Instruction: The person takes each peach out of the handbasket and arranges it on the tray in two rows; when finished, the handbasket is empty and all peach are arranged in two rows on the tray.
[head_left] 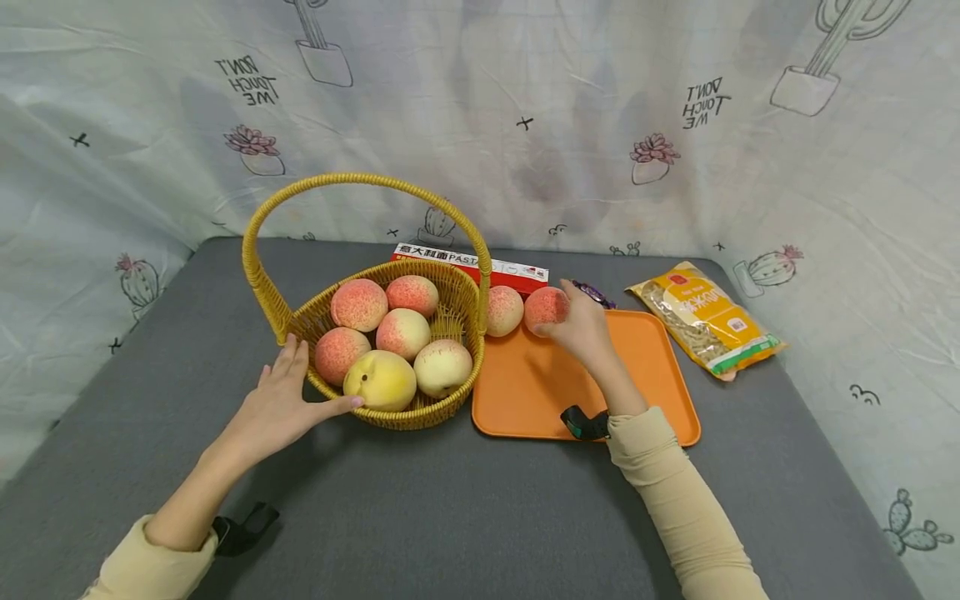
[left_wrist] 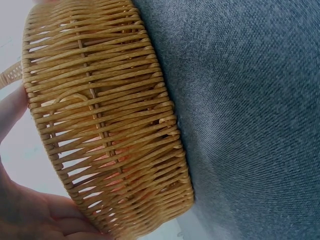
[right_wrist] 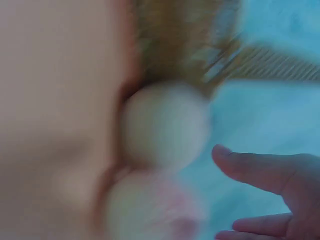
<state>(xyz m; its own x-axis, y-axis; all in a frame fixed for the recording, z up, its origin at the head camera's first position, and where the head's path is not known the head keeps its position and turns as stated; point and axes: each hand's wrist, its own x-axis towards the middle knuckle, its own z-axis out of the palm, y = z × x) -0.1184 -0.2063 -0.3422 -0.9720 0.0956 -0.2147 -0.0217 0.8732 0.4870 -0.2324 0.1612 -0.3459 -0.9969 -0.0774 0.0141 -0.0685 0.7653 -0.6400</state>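
A yellow wicker basket [head_left: 408, 422] holds several peaches, with a large yellow peach [head_left: 380, 381] at its front. My left hand [head_left: 273, 410] rests against the basket's left front side, fingers spread along the rim and thumb stretched over the front edge. The left wrist view shows the woven basket wall [left_wrist: 107, 115] close up. On the orange tray's far left part sit a pale pink peach [head_left: 504, 311] and a redder peach [head_left: 546, 310]. My right hand [head_left: 588, 333] is at the redder one, thumb and fingers spread apart. Both peaches are blurred in the right wrist view.
The orange tray [head_left: 517, 404] lies right of the basket on a grey cloth-covered table [head_left: 450, 517]. Behind stand a red and white pasta box [head_left: 517, 273] and a small purple package [head_left: 594, 293]. A yellow food bag [head_left: 705, 317] lies at the right. The basket handle [head_left: 367, 179] arches high.
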